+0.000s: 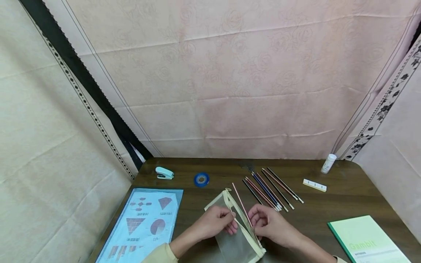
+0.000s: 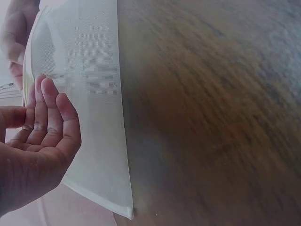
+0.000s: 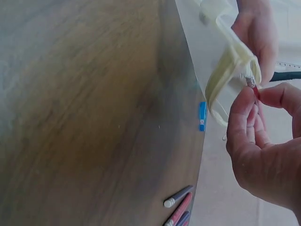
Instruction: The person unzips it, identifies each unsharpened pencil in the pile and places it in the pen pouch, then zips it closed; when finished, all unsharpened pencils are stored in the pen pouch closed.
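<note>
Rim of pouch [image 1: 230, 245] pinched between thumb and forefinger of left hand [image 1: 217, 221], apparently so mouth is held apart. Red pencil [image 1: 239, 200] pinched near metal-banded end by right hand [image 1: 272, 224], lined along opening, likely for steering. Loose pencils [image 1: 267, 187] laid beyond.

Head view softly, evenly lit; pale cloth [image 1: 250, 80] bright, counter [image 1: 227, 171] dark; fine detail soft; wrist views dimmer, hazy, low in contrast; counter smeared, out of focus, with greyish sheen; cloth washed out in right wrist view.
</note>
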A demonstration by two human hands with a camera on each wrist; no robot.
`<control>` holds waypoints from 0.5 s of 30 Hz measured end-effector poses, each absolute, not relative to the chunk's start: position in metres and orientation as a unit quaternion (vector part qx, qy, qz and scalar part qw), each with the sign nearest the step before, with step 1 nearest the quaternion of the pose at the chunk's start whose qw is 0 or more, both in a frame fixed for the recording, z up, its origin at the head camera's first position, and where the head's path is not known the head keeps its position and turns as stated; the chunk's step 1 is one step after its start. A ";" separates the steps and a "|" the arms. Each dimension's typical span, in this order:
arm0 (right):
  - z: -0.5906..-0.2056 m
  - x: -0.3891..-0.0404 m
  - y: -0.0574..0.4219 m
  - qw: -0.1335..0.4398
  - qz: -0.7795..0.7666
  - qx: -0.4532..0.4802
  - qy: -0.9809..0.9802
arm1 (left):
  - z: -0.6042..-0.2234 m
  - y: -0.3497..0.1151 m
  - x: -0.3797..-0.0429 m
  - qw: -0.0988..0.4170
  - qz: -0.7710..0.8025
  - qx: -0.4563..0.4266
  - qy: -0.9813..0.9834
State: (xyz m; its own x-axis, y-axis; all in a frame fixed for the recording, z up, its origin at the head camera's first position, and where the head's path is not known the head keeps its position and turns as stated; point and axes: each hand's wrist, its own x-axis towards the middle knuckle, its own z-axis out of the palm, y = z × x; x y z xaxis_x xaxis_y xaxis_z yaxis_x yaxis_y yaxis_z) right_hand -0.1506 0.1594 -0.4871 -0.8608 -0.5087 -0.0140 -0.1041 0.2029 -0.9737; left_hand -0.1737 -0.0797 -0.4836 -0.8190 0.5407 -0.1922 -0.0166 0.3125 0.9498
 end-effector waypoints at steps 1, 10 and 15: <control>-0.488 -0.150 0.159 0.179 -0.598 -0.201 0.755 | -0.484 -0.080 -0.174 0.248 0.562 0.169 0.771; -0.489 -0.147 0.156 0.211 -0.591 -0.190 0.755 | -0.484 -0.078 -0.174 0.249 0.567 0.170 0.766; -0.492 -0.146 0.156 0.229 -0.594 -0.188 0.748 | -0.483 -0.077 -0.173 0.247 0.565 0.180 0.766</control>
State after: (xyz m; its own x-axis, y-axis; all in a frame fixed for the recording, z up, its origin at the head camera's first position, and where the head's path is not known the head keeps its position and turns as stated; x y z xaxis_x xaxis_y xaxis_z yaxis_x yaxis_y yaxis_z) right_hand -0.1460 0.1555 -0.4920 -0.8242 -0.5535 -0.1201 -0.0089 0.2247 -0.9744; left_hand -0.1728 -0.0769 -0.4834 -0.8135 0.5547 -0.1746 -0.0031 0.2961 0.9552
